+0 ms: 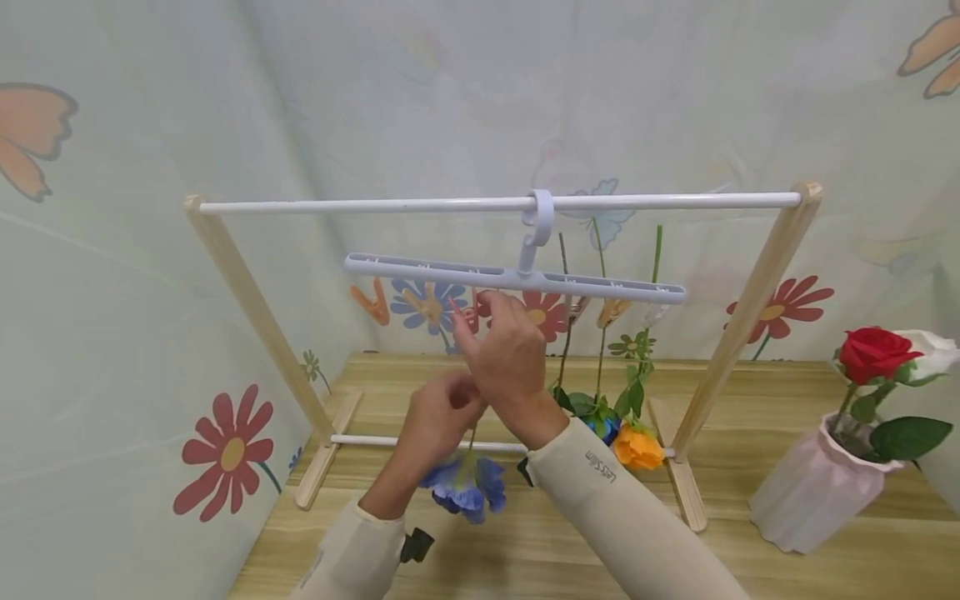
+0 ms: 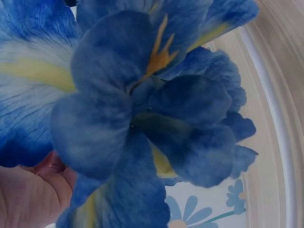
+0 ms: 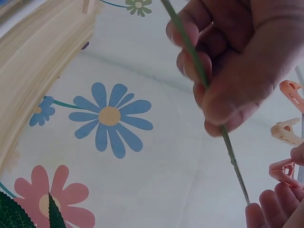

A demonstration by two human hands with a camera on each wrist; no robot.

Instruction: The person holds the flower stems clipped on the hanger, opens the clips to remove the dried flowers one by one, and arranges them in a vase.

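My left hand (image 1: 442, 412) grips the green stem (image 3: 194, 54) of a blue artificial iris (image 2: 109, 90), whose bloom (image 1: 467, 487) hangs downward below the hand. Just above and to the right, my right hand (image 1: 510, 350) pinches a pink clip (image 3: 281, 172) under a pale hanger (image 1: 442, 272). In the right wrist view, the stem's thin end reaches the fingertips (image 3: 255, 213) of the right hand. An orange clip (image 1: 371, 302) and a beige clip (image 1: 427, 307) hang free to the left. Whether the pink clip's jaws are spread is unclear.
The hanger hooks over a white rod (image 1: 360, 206) between wooden posts (image 1: 255, 325). On its right half, clips hold upside-down flowers, among them an orange one (image 1: 637, 447) and a blue one (image 1: 602, 429). A pinkish vase (image 1: 821, 492) with a red rose (image 1: 876, 354) stands at right.
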